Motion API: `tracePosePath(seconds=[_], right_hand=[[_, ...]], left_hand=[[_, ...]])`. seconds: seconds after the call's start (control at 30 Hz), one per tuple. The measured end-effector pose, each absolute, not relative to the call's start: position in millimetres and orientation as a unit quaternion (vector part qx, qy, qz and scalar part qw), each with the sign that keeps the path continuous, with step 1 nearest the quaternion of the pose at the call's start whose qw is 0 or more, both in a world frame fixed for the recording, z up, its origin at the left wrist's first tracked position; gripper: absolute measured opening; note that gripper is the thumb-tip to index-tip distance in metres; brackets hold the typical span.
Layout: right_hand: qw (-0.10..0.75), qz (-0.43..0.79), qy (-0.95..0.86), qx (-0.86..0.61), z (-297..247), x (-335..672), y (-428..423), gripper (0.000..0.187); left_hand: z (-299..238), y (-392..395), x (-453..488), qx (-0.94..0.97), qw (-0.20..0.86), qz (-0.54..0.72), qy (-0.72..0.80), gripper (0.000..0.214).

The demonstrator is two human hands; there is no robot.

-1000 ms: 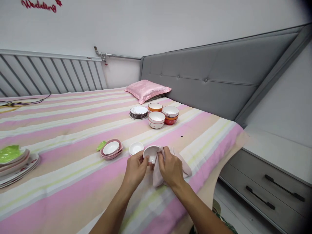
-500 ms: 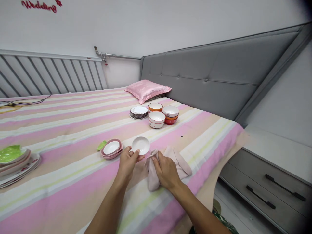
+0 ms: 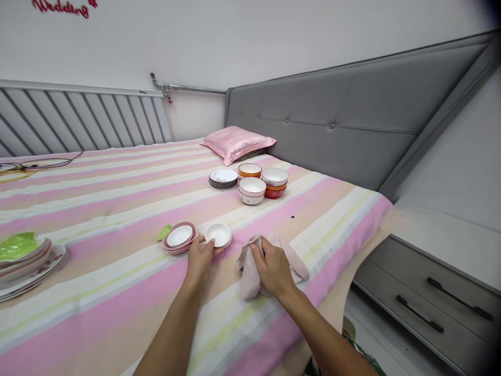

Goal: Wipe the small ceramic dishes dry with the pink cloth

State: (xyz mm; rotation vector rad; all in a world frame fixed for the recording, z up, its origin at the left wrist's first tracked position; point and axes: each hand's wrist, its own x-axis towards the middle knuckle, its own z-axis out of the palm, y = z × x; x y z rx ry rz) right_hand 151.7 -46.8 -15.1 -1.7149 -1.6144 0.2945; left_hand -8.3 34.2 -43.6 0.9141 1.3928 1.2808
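My left hand (image 3: 199, 257) rests on the striped bedspread (image 3: 97, 292), its fingertips pinching the near rim of a small white dish (image 3: 218, 234). That dish sits on top of another like it. My right hand (image 3: 273, 266) is closed on a crumpled pale pink cloth (image 3: 291, 261), which lies on the bed to the right of the dish. Just left of the white dish stands a stack of pink saucers (image 3: 179, 238) with a white saucer on top. A small green leaf-shaped dish (image 3: 164, 232) lies beside that stack.
Farther back stand three stacks of bowls (image 3: 252, 189) and a pile of small plates (image 3: 223, 179), with a pink pillow (image 3: 237, 142) by the grey headboard (image 3: 332, 125). A pile of large plates (image 3: 23, 261) sits at the far left. A grey nightstand (image 3: 430, 297) stands beyond the bed's right edge.
My left hand took the white dish away from the cloth, carried it leftward and lowered it onto the other white dish. My right hand stayed on the bed with the cloth.
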Motion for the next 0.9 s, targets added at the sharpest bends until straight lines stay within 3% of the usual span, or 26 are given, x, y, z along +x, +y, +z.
tracePosePath(seconds=[0.63,0.8,0.9], right_hand=[[0.375,0.112,-0.634,-0.667,-15.0,150.3,-47.6,0.026],[0.375,0.109,-0.637,-0.665,-16.4,150.0,-47.1,0.025],[0.373,0.104,-0.638,-0.665,-16.9,149.8,-47.0,0.025]], left_hand=[[-62.5,42.5,-12.2,0.417,0.451,0.507,0.605,0.017],[-53.6,35.5,-15.2,0.484,0.358,0.493,0.628,0.025],[-41.9,34.6,-24.6,0.529,0.246,0.489,0.648,0.022]])
